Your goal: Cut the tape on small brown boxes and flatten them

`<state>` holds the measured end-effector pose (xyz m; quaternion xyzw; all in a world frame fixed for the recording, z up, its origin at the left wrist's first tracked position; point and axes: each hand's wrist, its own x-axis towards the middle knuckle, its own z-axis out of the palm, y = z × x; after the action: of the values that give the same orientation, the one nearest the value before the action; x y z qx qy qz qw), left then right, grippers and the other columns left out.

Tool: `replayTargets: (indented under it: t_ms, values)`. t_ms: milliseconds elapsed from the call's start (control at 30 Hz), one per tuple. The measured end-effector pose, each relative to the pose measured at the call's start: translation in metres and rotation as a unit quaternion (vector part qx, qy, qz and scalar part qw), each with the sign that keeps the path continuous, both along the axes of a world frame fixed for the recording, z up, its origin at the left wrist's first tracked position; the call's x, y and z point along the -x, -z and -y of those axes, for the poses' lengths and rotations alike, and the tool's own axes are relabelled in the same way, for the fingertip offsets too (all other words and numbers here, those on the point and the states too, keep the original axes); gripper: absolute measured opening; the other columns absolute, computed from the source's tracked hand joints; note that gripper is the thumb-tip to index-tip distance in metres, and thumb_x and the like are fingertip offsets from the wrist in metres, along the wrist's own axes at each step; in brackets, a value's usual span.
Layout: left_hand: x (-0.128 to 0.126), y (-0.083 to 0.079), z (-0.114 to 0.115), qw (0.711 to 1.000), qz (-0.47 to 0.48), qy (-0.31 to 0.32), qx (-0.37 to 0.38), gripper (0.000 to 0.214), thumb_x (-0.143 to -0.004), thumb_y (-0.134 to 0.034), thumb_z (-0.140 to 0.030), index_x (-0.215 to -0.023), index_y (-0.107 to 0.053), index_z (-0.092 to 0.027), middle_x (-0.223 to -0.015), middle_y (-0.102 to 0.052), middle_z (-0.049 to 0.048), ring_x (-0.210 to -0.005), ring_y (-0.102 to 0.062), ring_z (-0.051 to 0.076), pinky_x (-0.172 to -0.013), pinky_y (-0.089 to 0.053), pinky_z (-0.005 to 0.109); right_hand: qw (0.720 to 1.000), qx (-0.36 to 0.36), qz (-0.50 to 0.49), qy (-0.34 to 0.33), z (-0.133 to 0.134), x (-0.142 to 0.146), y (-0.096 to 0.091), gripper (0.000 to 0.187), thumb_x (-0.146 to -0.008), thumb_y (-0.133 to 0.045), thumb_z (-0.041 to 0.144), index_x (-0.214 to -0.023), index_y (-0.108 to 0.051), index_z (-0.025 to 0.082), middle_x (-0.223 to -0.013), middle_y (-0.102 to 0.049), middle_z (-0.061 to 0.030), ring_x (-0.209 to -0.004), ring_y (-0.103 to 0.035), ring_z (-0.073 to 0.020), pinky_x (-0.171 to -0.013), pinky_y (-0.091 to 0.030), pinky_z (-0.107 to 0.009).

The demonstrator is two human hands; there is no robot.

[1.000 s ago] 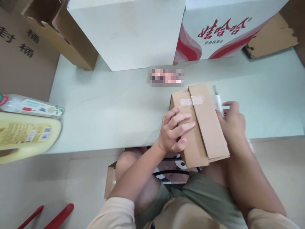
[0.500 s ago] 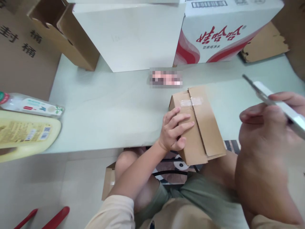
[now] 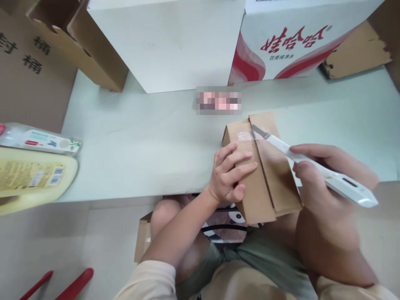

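Observation:
A small brown cardboard box point(image 3: 259, 179) with clear tape point(image 3: 246, 136) across its seam sits at the table's near edge, its lower end jutting past that edge. My left hand point(image 3: 229, 173) holds it from the left, fingers spread over the left flap. In my right hand point(image 3: 325, 179) is a white utility knife point(image 3: 308, 160), gripped between thumb and fingers. Its blade is out, and the tip meets the seam beside the tape at the box's upper end. Whether the blade has gone into the tape I cannot tell.
Behind stand a white box point(image 3: 168, 46) and a white and red carton point(image 3: 287, 50). An open cardboard box point(image 3: 90, 50) is at back left. A clear bottle point(image 3: 46, 137) and a yellow jug point(image 3: 37, 177) lie at left. A blurred-out item point(image 3: 218, 101) lies beyond the box.
My right hand has swung left with the utility knife, from the air at the right onto the box's seam. The left hand keeps its hold, and the view has shifted slightly.

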<state>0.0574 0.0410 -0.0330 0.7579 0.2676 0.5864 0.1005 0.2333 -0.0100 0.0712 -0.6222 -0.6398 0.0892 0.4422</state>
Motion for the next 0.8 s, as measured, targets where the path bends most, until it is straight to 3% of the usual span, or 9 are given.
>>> replayTargets:
  t_ms: [167,333,500,667,800]
  values:
    - [-0.001,0.000,-0.001,1.000,0.004,0.012,0.003,0.047,-0.097,-0.028,-0.047,-0.122,-0.064,-0.029,-0.114,-0.070,0.0049,-0.128,-0.057,0.025,-0.112,-0.046,0.046,0.999,-0.014,0.027,-0.024,-0.004,0.004,-0.007,0.012,-0.086,-0.064,0.018,-0.089,-0.074,0.024,-0.060,-0.059,0.0047,-0.049,-0.049,-0.0071,-0.050,-0.041,-0.022]
    - [0.001,0.002,0.000,1.000,0.012,0.027,0.011,0.048,-0.098,-0.029,-0.046,-0.123,-0.065,-0.027,-0.118,-0.068,0.0061,-0.131,-0.054,0.025,-0.114,-0.044,0.047,0.999,-0.017,0.038,-0.022,-0.002,0.005,-0.008,0.016,-0.087,-0.065,0.020,-0.100,-0.074,0.024,-0.067,-0.064,0.0031,-0.050,-0.050,-0.0087,-0.050,-0.043,-0.024]
    - [0.001,0.004,-0.001,0.999,0.008,0.030,0.010,0.048,-0.096,-0.029,-0.046,-0.124,-0.064,-0.027,-0.120,-0.066,0.0053,-0.133,-0.053,0.025,-0.116,-0.042,0.046,0.990,0.055,0.033,-0.129,-0.006,0.001,-0.015,0.012,-0.083,-0.071,0.016,-0.092,-0.068,0.023,-0.069,-0.066,0.0037,-0.052,-0.052,-0.0083,-0.047,-0.040,-0.022]
    - [-0.001,0.005,-0.001,1.000,0.011,0.020,0.013,0.049,-0.095,-0.028,-0.046,-0.127,-0.062,-0.030,-0.118,-0.065,0.0037,-0.129,-0.054,0.024,-0.117,-0.042,0.045,0.983,0.007,-0.001,-0.181,-0.006,0.000,-0.012,0.021,-0.083,-0.069,0.013,-0.072,-0.052,0.021,-0.076,-0.065,0.0005,-0.062,-0.058,-0.0102,-0.054,-0.043,-0.024]
    - [0.000,0.006,0.000,1.000,0.004,0.022,0.010,0.049,-0.095,-0.029,-0.046,-0.126,-0.062,-0.030,-0.115,-0.065,0.0056,-0.126,-0.056,0.026,-0.115,-0.042,0.048,0.979,0.016,0.045,-0.197,-0.009,0.000,-0.008,0.017,-0.083,-0.066,0.014,-0.095,-0.060,0.023,-0.076,-0.063,0.0019,-0.058,-0.054,-0.0104,-0.051,-0.041,-0.024]
